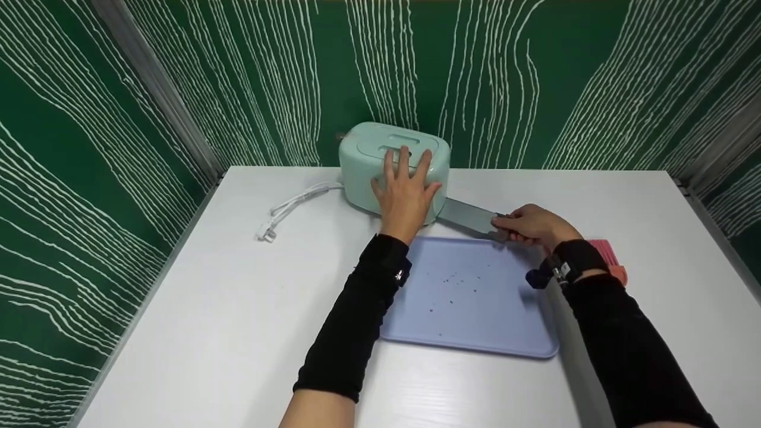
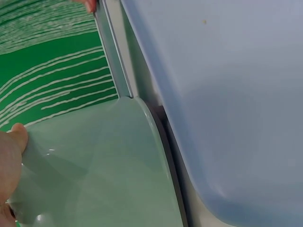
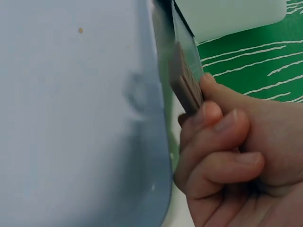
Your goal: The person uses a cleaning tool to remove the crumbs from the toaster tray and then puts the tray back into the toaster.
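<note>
A mint-green toaster (image 1: 365, 178) stands at the back of the white table. My left hand (image 1: 405, 199) rests on its top edge and near side with fingers spread; in the left wrist view part of that hand (image 2: 8, 163) shows against the toaster wall (image 2: 104, 165). From the toaster's right end sticks out a flat grey crumb tray (image 1: 468, 215). My right hand (image 1: 532, 224) pinches the crumb tray's outer end between thumb and curled fingers. Close up in the right wrist view, the hand (image 3: 236, 142) grips the tray's thick end (image 3: 184, 82). The crumb tray's inner part is hidden inside the toaster.
A lilac-blue tray (image 1: 493, 324) with scattered dark crumbs (image 1: 455, 280) lies in front of the toaster. Beyond my right wrist is a coral-red brush (image 1: 607, 255), partly hidden. The toaster's white cord (image 1: 297, 196) and plug (image 1: 266, 233) lie to the left. A green wall (image 1: 285, 89) stands behind.
</note>
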`<state>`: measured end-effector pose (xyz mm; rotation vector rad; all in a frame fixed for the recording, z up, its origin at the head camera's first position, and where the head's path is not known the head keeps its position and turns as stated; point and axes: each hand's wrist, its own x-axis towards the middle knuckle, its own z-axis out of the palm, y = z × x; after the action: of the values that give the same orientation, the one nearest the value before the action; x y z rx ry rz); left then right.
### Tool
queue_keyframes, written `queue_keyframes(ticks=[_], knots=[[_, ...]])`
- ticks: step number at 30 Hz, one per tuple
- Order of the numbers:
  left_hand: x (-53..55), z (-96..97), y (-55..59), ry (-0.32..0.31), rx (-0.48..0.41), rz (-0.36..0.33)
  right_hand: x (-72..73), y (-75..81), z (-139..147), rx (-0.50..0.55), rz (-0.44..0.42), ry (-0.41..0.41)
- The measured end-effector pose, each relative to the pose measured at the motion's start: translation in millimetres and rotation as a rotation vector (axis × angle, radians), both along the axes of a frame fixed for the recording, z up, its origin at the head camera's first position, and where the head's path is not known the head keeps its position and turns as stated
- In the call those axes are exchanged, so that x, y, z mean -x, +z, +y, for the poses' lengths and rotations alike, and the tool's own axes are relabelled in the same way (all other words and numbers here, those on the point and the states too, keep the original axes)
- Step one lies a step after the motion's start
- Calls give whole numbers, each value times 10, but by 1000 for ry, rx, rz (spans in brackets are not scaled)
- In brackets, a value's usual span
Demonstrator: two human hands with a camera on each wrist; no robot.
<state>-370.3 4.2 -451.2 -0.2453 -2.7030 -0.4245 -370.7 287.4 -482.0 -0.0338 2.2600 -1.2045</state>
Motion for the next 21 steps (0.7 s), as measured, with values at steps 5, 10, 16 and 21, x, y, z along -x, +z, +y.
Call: queue_keyframes(ticks=[5,10,16,21], knots=[[8,8,-4,6,4,-18,27,-27,-77,-54,52,14],[6,27,9,14,14,-35,71,-18,-227,-77,113,26],[1,29,17,18,22,-40,89,-41,-331,-84,132,-24],[5,9,15,19,20,-38,99,-70,-390,-92,148,-59]])
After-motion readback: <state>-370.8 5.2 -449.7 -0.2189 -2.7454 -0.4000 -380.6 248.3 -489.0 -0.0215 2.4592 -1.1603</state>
